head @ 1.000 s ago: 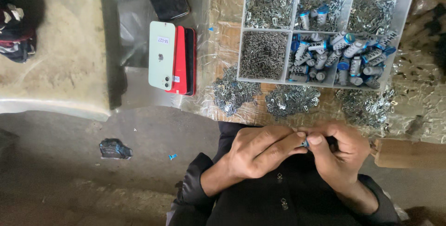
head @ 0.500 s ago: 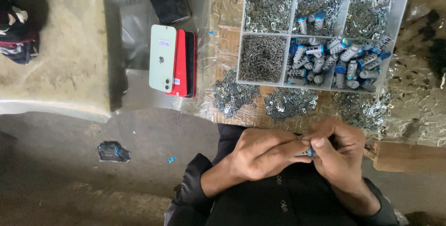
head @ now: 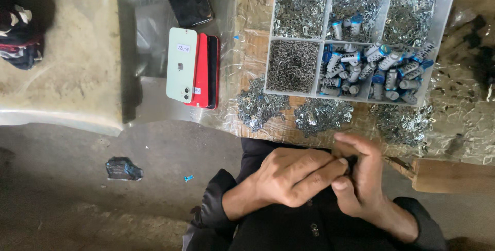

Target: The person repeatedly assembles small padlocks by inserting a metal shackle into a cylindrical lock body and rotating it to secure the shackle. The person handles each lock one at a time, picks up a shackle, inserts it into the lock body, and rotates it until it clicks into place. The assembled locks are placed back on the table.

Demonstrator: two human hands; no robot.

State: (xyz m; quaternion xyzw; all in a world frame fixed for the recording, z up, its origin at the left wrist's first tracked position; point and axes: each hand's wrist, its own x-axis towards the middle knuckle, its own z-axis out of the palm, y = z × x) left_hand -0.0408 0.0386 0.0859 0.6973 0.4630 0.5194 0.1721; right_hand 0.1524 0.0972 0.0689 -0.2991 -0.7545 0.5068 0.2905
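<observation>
— What's in the grip?

— The left hand (head: 291, 173) and the right hand (head: 363, 179) are pressed together at the fingertips, both closed round some small part (head: 352, 162). Only a dark sliver of it shows between the fingers, just in front of the person's chest, off the near edge of the surface (head: 268, 127).

— Has anything changed in the last second?

— Yes. A moment ago a bit of blue and silver showed at the fingertips; now the right fingers have curled over and cover it almost wholly. The hands have barely shifted; they stay low and close to the body. To my eye the working of that one part is still under way, not finished.

— And round about?

— Just beyond the hands lie three loose heaps of small metal clips (head: 322, 114) on crinkled clear plastic. Behind them sits the compartment box (head: 443, 39): metal bits in most cells, blue-capped cylinders (head: 374, 70) in the near right cell. To the left is a stack of phones (head: 193, 68), a pale green one on top. Box, heaps and phones lie as they did before; only the view has tilted slightly.
</observation>
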